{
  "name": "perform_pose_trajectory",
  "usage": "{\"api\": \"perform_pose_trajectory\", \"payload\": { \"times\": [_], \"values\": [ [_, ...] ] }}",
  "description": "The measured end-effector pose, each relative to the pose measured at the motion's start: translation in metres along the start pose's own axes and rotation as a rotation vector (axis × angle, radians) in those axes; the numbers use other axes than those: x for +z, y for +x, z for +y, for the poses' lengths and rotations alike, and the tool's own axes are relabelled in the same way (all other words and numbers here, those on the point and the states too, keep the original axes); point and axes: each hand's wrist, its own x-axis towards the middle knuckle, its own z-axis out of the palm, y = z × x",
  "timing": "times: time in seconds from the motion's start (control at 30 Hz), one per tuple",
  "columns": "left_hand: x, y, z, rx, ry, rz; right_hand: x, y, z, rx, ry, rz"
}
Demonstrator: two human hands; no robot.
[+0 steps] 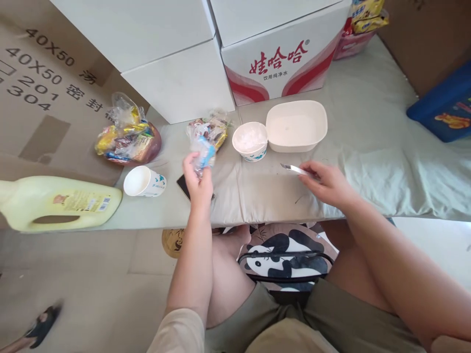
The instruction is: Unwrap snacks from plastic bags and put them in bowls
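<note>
Silver tool (293,169) points left, pinched in right hand (327,185) | left hand (199,185) grips upright blue packet (201,151)

Brown cardboard sheet (44,98), off the worktop's left edge: "40X50" printed twice in black, under it "201" and "304", Chinese characters alongside, "密封" among them; white carton (279,63) at the worktop's far edge: red brand "娃哈哈" with ® mark, small line "饮用纯净水" beneath; yellow bottle (62,203) at the near left corner: label with barcode, text too small to read; paper cup (145,182) beside it: blue print, illegible; packet (203,149) in left hand (198,184), silvery strip (292,169) in right hand (327,184): no legible marking; blue box (441,105), right edge: orange print, unreadable.
</note>
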Motion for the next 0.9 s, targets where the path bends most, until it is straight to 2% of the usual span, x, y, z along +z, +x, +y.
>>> {"api": "perform_pose_trajectory", "payload": {
  "times": [0.1, 0.2, 0.23, 0.3, 0.37, 0.43, 0.5, 0.57, 0.63, 0.7, 0.77, 0.9],
  "values": [
    [0.011, -0.013, 0.023, 0.115, -0.138, -0.283, 0.010, -0.004, -0.012, 0.070, 0.349, -0.010],
    [0.025, -0.022, 0.050, 0.195, -0.272, -0.655, 0.022, -0.001, -0.014, 0.145, 0.560, -0.021],
    [0.029, -0.025, 0.057, 0.202, -0.316, -0.739, 0.026, 0.000, -0.014, 0.160, 0.580, -0.043],
    [0.040, -0.029, 0.069, 0.208, -0.380, -0.825, 0.031, 0.004, -0.013, 0.182, 0.588, -0.120],
    [0.051, -0.031, 0.075, 0.200, -0.393, -0.844, 0.033, 0.006, -0.011, 0.184, 0.601, -0.209],
    [0.064, -0.031, 0.076, 0.172, -0.399, -0.793, 0.035, 0.007, -0.008, 0.178, 0.622, -0.228],
    [0.078, -0.029, 0.075, 0.112, -0.448, -0.675, 0.035, 0.008, -0.005, 0.190, 0.671, -0.149],
    [0.093, -0.029, 0.074, 0.015, -0.539, -0.558, 0.034, 0.008, -0.001, 0.231, 0.745, -0.017],
    [0.107, -0.032, 0.075, -0.081, -0.645, -0.568, 0.033, 0.010, 0.002, 0.267, 0.790, 0.088],
    [0.118, -0.036, 0.077, -0.122, -0.737, -0.662, 0.030, 0.011, 0.004, 0.266, 0.770, 0.119],
    [0.125, -0.039, 0.079, -0.107, -0.754, -0.698, 0.026, 0.012, 0.006, 0.249, 0.713, 0.097],
    [0.126, -0.035, 0.076, -0.003, -0.572, -0.518, 0.017, 0.009, 0.010, 0.198, 0.521, 0.134]
  ]
}}
